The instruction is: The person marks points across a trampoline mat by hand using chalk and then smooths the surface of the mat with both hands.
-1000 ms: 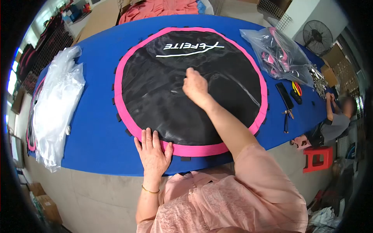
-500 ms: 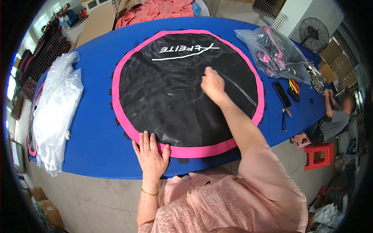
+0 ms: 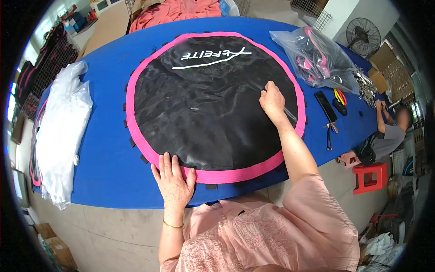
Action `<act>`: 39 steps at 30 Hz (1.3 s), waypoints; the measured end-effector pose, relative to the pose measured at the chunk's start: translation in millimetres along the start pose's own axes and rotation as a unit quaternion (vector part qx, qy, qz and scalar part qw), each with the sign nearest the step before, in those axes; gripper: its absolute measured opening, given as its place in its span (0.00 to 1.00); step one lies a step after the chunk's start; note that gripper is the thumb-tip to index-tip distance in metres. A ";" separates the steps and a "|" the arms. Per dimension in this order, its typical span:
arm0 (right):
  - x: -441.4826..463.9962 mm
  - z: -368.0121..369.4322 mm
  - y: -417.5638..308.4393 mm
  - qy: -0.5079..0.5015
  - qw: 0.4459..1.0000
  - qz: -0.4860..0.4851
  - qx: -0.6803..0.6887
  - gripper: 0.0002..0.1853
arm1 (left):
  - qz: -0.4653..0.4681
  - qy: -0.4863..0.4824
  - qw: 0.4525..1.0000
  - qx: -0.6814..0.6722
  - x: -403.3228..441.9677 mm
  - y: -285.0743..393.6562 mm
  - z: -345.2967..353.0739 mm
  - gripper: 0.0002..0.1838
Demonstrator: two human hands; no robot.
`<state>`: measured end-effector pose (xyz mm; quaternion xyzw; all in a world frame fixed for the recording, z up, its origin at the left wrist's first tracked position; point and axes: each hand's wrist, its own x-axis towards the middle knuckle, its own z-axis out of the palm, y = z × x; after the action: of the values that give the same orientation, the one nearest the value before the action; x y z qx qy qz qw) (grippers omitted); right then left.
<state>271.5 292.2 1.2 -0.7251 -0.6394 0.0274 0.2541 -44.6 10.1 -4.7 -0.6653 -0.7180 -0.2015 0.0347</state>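
A round black mat (image 3: pixel 204 122) with a pink border (image 3: pixel 231 175) is shown laid flat across the centre of the frame, on a counter (image 3: pixel 113 181) covered in blue. White lettering (image 3: pixel 208 56) is placed near its upper edge, and short black tabs (image 3: pixel 211 187) are seen around the rim. By the left hand (image 3: pixel 175 186), at lower centre-left, the border is pressed with the palm down and the fingers extended; nothing is gripped, and the mat is presumably steadied by this contact. The right hand (image 3: pixel 273 102) is set over the right part of the mat with its fingers curled narrowly together; whether something small is held within them cannot be told.

Containers are kept to the sides, perhaps so that the middle is left for the mat. At upper right, pink and black pieces (image 3: pixel 321 63) are enclosed in a clear plastic bag (image 3: pixel 290 43). Loose metal pieces (image 3: pixel 366 87) are heaped beside it, near a cardboard box (image 3: pixel 377 78) whose contents cannot be made out. Along the left, clear plastic sheeting or bags (image 3: pixel 61 131) are piled over a pink-edged item (image 3: pixel 36 177), which is only partly exposed.
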 end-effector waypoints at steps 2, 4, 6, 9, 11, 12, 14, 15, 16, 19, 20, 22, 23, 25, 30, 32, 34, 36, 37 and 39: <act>-1.3 6.6 -7.2 0.001 1.000 -0.015 0.009 0.12 | -0.001 0.000 1.000 0.000 -0.6 -0.1 0.4 0.37; -1.8 11.9 -18.6 -0.011 0.999 -0.037 0.030 0.13 | -0.001 -0.001 1.000 0.001 -0.9 0.0 1.0 0.37; -0.7 16.7 -35.5 -0.038 0.998 -0.040 0.033 0.13 | -0.003 0.000 1.000 0.004 -0.9 0.2 0.5 0.37; -5.0 30.7 -52.4 -0.040 0.994 -0.086 0.053 0.12 | -0.011 -0.006 1.000 0.011 -0.6 1.5 -0.8 0.36; -13.0 38.4 -64.4 -0.028 0.988 -0.130 0.074 0.11 | -0.009 -0.008 1.000 0.012 -0.8 1.3 -0.7 0.36; -18.3 41.4 -68.4 -0.034 0.984 -0.148 0.090 0.10 | -0.009 -0.010 1.000 0.015 -0.8 1.5 -0.4 0.36; -33.9 38.5 -84.2 -0.061 0.978 -0.167 0.108 0.10 | -0.010 -0.009 1.000 0.012 -1.3 1.4 -0.2 0.36; -42.1 39.2 -88.9 -0.074 0.970 -0.187 0.135 0.10 | -0.009 -0.010 1.000 0.016 -1.2 1.6 -0.5 0.36; -52.0 36.1 -96.7 -0.081 0.966 -0.199 0.142 0.10 | -0.011 -0.014 1.000 0.015 -1.2 1.8 -0.9 0.36; -81.9 33.2 -110.0 -0.101 0.947 -0.245 0.182 0.09 | -0.008 -0.021 1.000 0.020 0.2 2.2 -0.6 0.35; -91.0 31.2 -111.5 -0.099 0.934 -0.272 0.210 0.09 | -0.009 -0.021 0.999 0.024 -0.7 2.0 -0.8 0.35; -101.0 28.8 -115.7 -0.122 0.925 -0.297 0.204 0.10 | -0.007 -0.022 0.999 0.028 -1.0 1.8 -2.0 0.35; -103.1 26.9 -116.2 -0.129 0.923 -0.304 0.199 0.10 | -0.005 -0.021 0.999 0.026 -0.5 2.2 -1.9 0.35; -97.8 26.6 -111.8 -0.127 0.927 -0.292 0.198 0.10 | -0.004 -0.020 1.000 0.021 -0.2 2.7 -1.1 0.35; -79.4 29.9 -109.3 -0.115 0.934 -0.281 0.189 0.10 | -0.002 -0.014 1.000 0.019 -0.8 2.2 -0.6 0.35; -79.9 30.3 -113.9 -0.116 0.932 -0.292 0.180 0.10 | -0.004 -0.012 1.000 0.015 -0.9 2.2 0.2 0.35; -82.7 32.2 -121.7 -0.118 0.929 -0.307 0.173 0.10 | -0.009 -0.007 1.000 0.014 -0.8 1.6 0.3 0.35; -90.5 36.1 -130.5 -0.121 0.921 -0.324 0.179 0.09 | -0.009 -0.012 1.000 0.015 -0.5 2.0 0.6 0.36; -91.5 39.3 -133.8 -0.123 0.919 -0.328 0.181 0.09 | -0.014 -0.010 1.000 0.017 -0.3 2.5 0.3 0.36; -93.0 45.2 -138.2 -0.116 0.917 -0.330 0.192 0.09 | -0.011 -0.011 1.000 0.013 -0.5 2.8 -0.5 0.36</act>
<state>112.0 227.0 -8.8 -0.4016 -0.8501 0.1480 0.3069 -42.0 9.5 -3.7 -0.6590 -0.7282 -0.1853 0.0327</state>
